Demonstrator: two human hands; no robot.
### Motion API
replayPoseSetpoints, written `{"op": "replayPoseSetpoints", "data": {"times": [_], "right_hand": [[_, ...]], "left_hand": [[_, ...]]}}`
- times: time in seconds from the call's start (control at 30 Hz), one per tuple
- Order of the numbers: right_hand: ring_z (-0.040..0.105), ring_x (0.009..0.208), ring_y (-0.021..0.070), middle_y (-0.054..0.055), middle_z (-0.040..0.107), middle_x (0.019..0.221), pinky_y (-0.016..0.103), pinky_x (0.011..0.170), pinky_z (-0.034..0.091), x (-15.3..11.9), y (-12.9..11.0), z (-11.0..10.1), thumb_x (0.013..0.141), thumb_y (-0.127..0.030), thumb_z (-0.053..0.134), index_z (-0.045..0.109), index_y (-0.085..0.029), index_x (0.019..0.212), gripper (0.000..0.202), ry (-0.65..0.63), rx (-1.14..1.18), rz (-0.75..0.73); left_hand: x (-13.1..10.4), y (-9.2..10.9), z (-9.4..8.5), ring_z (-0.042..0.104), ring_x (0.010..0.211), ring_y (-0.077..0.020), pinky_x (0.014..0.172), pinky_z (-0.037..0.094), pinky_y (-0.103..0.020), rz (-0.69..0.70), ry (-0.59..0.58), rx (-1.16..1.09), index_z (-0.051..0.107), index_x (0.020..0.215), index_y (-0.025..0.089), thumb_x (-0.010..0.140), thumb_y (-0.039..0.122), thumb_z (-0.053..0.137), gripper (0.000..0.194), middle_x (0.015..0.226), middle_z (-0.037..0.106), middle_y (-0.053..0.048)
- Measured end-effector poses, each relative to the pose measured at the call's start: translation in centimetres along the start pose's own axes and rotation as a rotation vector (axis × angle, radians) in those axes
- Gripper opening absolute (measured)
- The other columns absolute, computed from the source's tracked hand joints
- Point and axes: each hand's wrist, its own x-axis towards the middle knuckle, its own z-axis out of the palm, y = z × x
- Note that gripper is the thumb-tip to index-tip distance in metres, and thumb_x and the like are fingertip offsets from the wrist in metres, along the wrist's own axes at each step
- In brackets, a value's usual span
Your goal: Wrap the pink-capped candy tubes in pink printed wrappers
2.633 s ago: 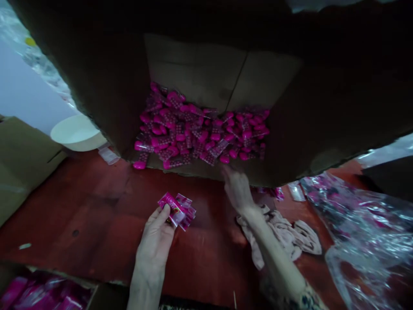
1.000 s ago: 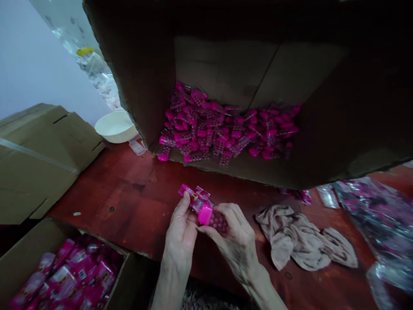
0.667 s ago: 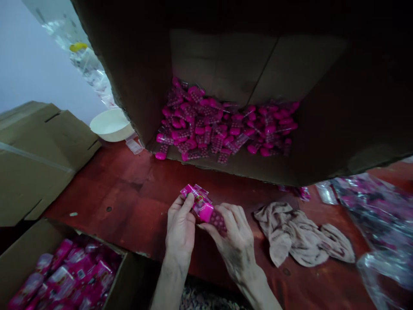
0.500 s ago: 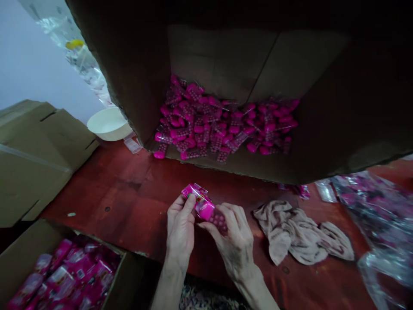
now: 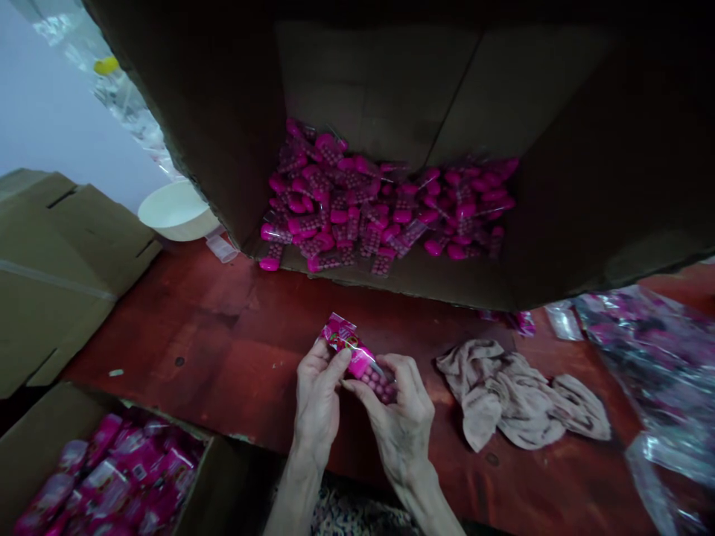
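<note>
- The left hand point(image 5: 317, 394) grips a pink printed wrapper point(image 5: 339, 332) between thumb and fingers, the thumb lying on its printed face.
- The right hand point(image 5: 407, 417) is curled around a small clear bottle point(image 5: 380, 385) filled with round pink balls, its thumb pointing toward the left hand.
- The bottle lies tilted between the two hands, its pink cap point(image 5: 359, 362) toward the left thumb; how far the wrapper reaches over the cap, I cannot tell.
- Both hands are above the red tabletop point(image 5: 184, 320), close together.
- Beyond the hands, a large cardboard box point(image 5: 329, 74) lies with its open side facing them, a heap of pink-capped bottles point(image 5: 346, 216) inside.
- To the right of the right hand, a crumpled pale cloth point(image 5: 519, 398) rests on the tabletop; farther right is a clear plastic bag point(image 5: 664, 357) with pink pieces showing through.
- Left of the left hand and nearer the person, an open carton point(image 5: 42, 432) holds many pink-wrapped bottles point(image 5: 120, 473).
- Well beyond the left hand, a white bowl point(image 5: 176, 208) is beside the large box, and a folded-looking brown box point(image 5: 61, 268) is to the bowl's left.
</note>
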Motion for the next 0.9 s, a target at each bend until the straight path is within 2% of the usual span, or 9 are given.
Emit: {"op": "replayPoseSetpoints", "data": {"times": [0.13, 0.3, 0.4, 0.57, 0.63, 0.8, 0.83, 0.9], "right_hand": [[0.055, 0.076, 0.0174, 0.003, 0.053, 0.087, 0.029, 0.066, 0.049, -0.2, 0.3, 0.1, 0.072, -0.026, 0.070, 0.054, -0.019, 0.092, 0.027, 0.015, 0.070, 0.067], [0.054, 0.081, 0.0171, 0.003, 0.052, 0.089, 0.030, 0.070, 0.048, 0.0, 0.5, 0.0, 0.076, -0.024, 0.066, 0.056, -0.020, 0.095, 0.022, 0.058, 0.077, 0.005], [0.053, 0.083, 0.0167, 0.003, 0.052, 0.092, 0.029, 0.072, 0.047, 0.1, 0.6, -0.1, 0.078, -0.022, 0.063, 0.055, -0.020, 0.096, 0.019, 0.039, 0.114, 0.051], [0.052, 0.084, 0.0161, 0.003, 0.051, 0.094, 0.029, 0.072, 0.047, 0.1, 0.6, -0.3, 0.083, -0.023, 0.056, 0.053, -0.021, 0.099, 0.016, 0.003, 0.183, 0.151], [0.052, 0.084, 0.0157, 0.003, 0.050, 0.094, 0.028, 0.072, 0.047, 0.0, 0.5, -0.2, 0.084, -0.020, 0.054, 0.053, -0.021, 0.100, 0.016, 0.025, 0.144, 0.114], [0.051, 0.087, 0.0152, 0.004, 0.048, 0.096, 0.027, 0.073, 0.046, -0.4, 0.8, 0.5, 0.083, -0.010, 0.053, 0.054, -0.020, 0.101, 0.020, 0.182, -0.021, -0.135], [0.051, 0.087, 0.0153, 0.004, 0.048, 0.096, 0.027, 0.074, 0.046, -0.5, 0.8, 0.6, 0.083, -0.010, 0.054, 0.054, -0.021, 0.101, 0.021, 0.191, -0.023, -0.152], [0.051, 0.088, 0.0157, 0.004, 0.048, 0.096, 0.028, 0.074, 0.046, -0.6, 0.8, 0.6, 0.083, -0.013, 0.055, 0.054, -0.021, 0.101, 0.020, 0.181, 0.018, -0.091]], "left_hand": [[0.1, -0.3, -0.4, 0.061, 0.070, -0.0107, 0.067, 0.046, -0.021, -0.055, 0.022, -0.046, 0.065, 0.091, 0.014, 0.067, 0.015, 0.070, 0.025, 0.082, 0.069, -0.004], [0.1, -0.8, -0.9, 0.058, 0.058, -0.0073, 0.057, 0.044, -0.017, -0.118, 0.010, -0.021, 0.066, 0.077, 0.011, 0.067, 0.016, 0.071, 0.012, 0.066, 0.067, -0.001], [0.0, -1.0, -0.9, 0.059, 0.057, -0.0074, 0.058, 0.045, -0.018, -0.112, 0.008, -0.037, 0.067, 0.074, 0.011, 0.066, 0.014, 0.070, 0.009, 0.065, 0.068, -0.001], [-0.3, -1.5, -0.6, 0.063, 0.070, -0.0130, 0.071, 0.048, -0.025, -0.043, -0.005, 0.019, 0.066, 0.087, 0.012, 0.071, 0.016, 0.067, 0.017, 0.077, 0.071, -0.004], [-0.6, -1.7, -0.4, 0.063, 0.074, -0.0137, 0.073, 0.048, -0.026, -0.005, 0.003, 0.051, 0.065, 0.092, 0.013, 0.072, 0.017, 0.066, 0.020, 0.080, 0.071, -0.005], [-1.1, -2.1, 0.1, 0.064, 0.074, -0.0133, 0.073, 0.047, -0.025, -0.005, 0.016, 0.013, 0.063, 0.089, 0.013, 0.072, 0.015, 0.066, 0.018, 0.082, 0.070, -0.004], [-1.2, -2.1, 0.1, 0.064, 0.076, -0.0140, 0.074, 0.047, -0.025, -0.032, 0.011, -0.026, 0.063, 0.089, 0.013, 0.071, 0.014, 0.066, 0.018, 0.083, 0.070, -0.005], [-1.1, -2.1, 0.3, 0.065, 0.079, -0.0156, 0.077, 0.048, -0.027, -0.093, 0.004, -0.111, 0.063, 0.089, 0.013, 0.069, 0.011, 0.068, 0.021, 0.082, 0.070, -0.005]]}}
